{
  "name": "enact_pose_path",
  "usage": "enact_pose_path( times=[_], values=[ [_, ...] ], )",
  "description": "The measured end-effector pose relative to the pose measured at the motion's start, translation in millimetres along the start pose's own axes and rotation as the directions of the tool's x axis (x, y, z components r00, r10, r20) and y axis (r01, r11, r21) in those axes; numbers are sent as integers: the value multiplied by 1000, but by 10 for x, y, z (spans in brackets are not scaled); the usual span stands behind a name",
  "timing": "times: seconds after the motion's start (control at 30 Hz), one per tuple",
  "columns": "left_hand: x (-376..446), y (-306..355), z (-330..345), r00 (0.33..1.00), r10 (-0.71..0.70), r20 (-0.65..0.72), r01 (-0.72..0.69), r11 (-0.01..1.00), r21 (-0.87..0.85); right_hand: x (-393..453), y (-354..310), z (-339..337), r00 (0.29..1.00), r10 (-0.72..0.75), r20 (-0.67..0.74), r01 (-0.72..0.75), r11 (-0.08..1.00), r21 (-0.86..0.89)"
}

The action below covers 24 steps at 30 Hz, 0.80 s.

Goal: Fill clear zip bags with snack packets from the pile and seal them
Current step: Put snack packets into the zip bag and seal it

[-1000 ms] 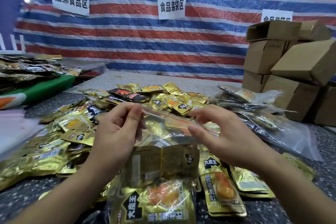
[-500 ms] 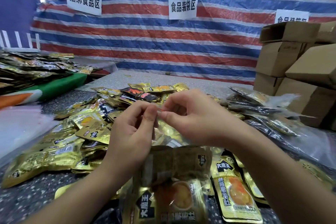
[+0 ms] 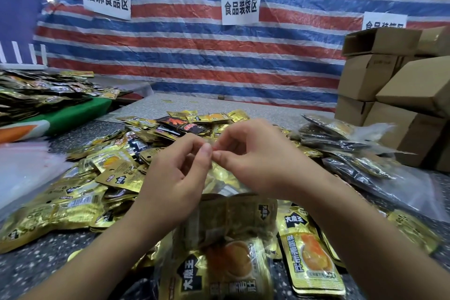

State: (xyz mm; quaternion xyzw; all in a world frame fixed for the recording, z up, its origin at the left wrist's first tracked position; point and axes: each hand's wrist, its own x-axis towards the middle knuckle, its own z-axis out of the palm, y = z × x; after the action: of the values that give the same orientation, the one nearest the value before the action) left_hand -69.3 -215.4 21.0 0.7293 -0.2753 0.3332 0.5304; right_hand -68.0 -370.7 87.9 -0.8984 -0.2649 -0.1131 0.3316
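Note:
A clear zip bag (image 3: 226, 234) filled with gold snack packets hangs upright in front of me, its bottom near the lower edge of the view. My left hand (image 3: 177, 178) and my right hand (image 3: 258, 161) both pinch its red zip strip at the top, fingertips touching in the middle. The pile of gold and black snack packets (image 3: 114, 168) spreads over the speckled table (image 3: 36, 265) behind and left of the bag. Loose gold packets (image 3: 309, 258) lie just right of it.
Filled clear bags (image 3: 353, 151) lie stacked at the right, in front of a heap of cardboard boxes (image 3: 394, 95). Empty clear bags (image 3: 22, 168) rest at the left edge. A second packet pile sits on a green surface (image 3: 73, 112) at far left. A striped tarp with paper signs hangs behind.
My right hand slid left along the zip strip from the bag's right end until it met my left hand, which stayed pinched on the strip. The view shifted a little.

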Motion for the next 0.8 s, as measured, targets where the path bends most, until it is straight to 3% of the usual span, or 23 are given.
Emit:
enact_pose_path(
  times=[0.17, 0.57, 0.8],
  values=[
    [5, 50, -32, 994, 62, -92, -51, 992, 119, -23, -42, 20, 998, -9, -57, 6, 999, -50],
    [289, 425, 137, 998, 36, -43, -38, 997, -62, -306, -5, -522, 997, -3, -72, 1, 1000, -27],
    [621, 529, 264, 1000, 6, 27, -2, 990, -141, -229, 85, -950, 999, 32, 30, -33, 998, 62]
  ],
)
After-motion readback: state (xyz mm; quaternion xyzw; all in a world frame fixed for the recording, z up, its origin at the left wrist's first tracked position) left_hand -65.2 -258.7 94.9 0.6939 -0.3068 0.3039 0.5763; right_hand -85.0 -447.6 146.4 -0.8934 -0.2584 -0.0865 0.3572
